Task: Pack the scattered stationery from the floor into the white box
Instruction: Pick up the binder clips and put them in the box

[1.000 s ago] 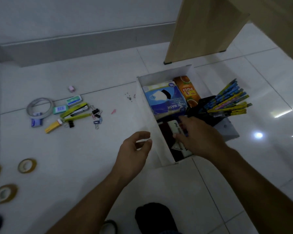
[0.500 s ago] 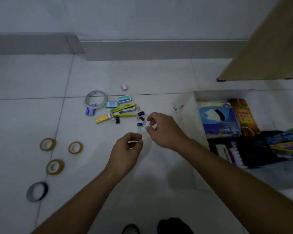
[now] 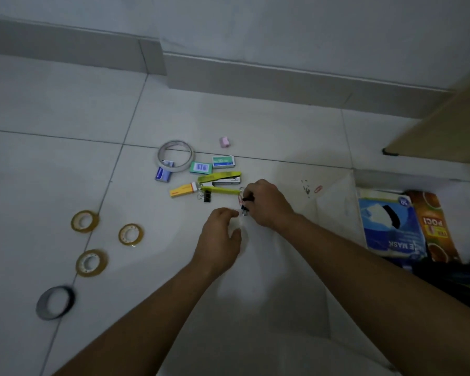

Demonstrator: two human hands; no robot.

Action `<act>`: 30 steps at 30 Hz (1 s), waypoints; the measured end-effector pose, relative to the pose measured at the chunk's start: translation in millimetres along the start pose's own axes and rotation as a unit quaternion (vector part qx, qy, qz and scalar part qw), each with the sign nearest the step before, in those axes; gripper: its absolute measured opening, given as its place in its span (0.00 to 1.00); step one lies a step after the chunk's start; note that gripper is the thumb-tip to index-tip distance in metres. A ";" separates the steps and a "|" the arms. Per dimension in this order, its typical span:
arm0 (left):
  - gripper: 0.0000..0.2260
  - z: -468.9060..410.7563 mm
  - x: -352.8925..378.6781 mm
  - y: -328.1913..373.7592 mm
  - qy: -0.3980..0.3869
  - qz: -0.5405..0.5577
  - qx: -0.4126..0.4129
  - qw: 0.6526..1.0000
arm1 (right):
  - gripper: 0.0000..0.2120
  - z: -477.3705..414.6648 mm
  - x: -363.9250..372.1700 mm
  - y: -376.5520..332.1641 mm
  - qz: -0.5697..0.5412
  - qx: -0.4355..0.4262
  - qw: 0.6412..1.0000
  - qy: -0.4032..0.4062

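Small stationery lies in a cluster on the tiled floor: a yellow-green stapler (image 3: 219,178), a yellow cutter (image 3: 182,190), two green staple boxes (image 3: 223,162), a white tape ring (image 3: 175,155) and a black binder clip (image 3: 207,197). My right hand (image 3: 265,204) reaches into the cluster's right side, its fingers closed on small binder clips (image 3: 245,204). My left hand (image 3: 219,238) hovers just below it, curled with fingers slightly apart and nothing in it. The white box (image 3: 334,202) sits at the right, holding a blue face mask pack (image 3: 388,226) and an orange packet (image 3: 436,226).
Three amber tape rolls (image 3: 130,234) and a dark tape roll (image 3: 55,302) lie on the floor at the left. A pink eraser (image 3: 224,141) and a pink paper clip (image 3: 318,189) lie apart from the cluster. A wooden panel (image 3: 442,131) stands at the upper right.
My right hand left the white box and moved left to the stationery cluster, closing on binder clips. My left hand followed leftward. The view swung left, pushing the box to the right edge.
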State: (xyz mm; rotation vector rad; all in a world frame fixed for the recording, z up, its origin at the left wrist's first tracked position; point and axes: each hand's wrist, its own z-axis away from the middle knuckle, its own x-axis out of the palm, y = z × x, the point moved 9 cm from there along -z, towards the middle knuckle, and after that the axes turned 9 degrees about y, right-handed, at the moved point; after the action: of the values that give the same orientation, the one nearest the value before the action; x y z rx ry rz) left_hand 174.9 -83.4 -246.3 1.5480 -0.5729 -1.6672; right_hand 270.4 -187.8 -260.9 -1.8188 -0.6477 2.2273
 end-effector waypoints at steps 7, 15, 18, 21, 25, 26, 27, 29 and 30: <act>0.15 -13.6 30.6 7.7 0.009 -0.113 0.084 0.990 | 0.28 11.5 6.6 6.1 -0.034 0.027 0.996 -0.075; 0.09 -18.3 35.7 2.2 0.018 -0.150 0.106 0.983 | 0.07 7.0 -43.3 38.2 -0.075 0.082 0.994 0.025; 0.07 -19.4 28.0 -6.2 0.019 -0.137 0.096 0.986 | 0.06 15.1 -37.8 30.8 -0.083 0.055 0.995 -0.005; 0.05 -23.0 -2.0 -17.7 0.085 -0.084 0.038 0.992 | 0.07 28.3 -18.3 7.0 -0.063 -0.026 0.997 -0.046; 0.06 -38.5 -45.5 -29.4 0.198 0.000 -0.024 0.980 | 0.07 39.2 11.8 -8.6 0.039 -0.099 0.990 -0.091; 0.09 -42.8 -53.0 -30.4 0.213 0.019 -0.037 0.976 | 0.07 38.5 12.7 -7.8 0.044 -0.096 0.991 -0.087; 0.11 -46.5 -57.7 -32.1 0.219 0.032 -0.051 0.974 | 0.07 38.2 12.5 -7.4 0.046 -0.093 0.991 -0.083; 0.11 -53.5 -57.1 -35.4 0.205 0.019 -0.065 0.977 | 0.05 37.6 11.1 -8.1 0.049 -0.093 0.991 -0.079; 0.09 -56.8 -53.3 -36.7 0.189 -0.004 -0.061 0.980 | 0.05 37.3 10.8 -8.8 0.055 -0.095 0.991 -0.077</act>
State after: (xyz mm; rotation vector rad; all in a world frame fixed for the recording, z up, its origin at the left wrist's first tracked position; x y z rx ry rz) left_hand 219.3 -9.8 -250.3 1.7198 -0.2577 -1.3368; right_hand 230.8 -183.4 -260.8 -1.8198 -0.8341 2.4748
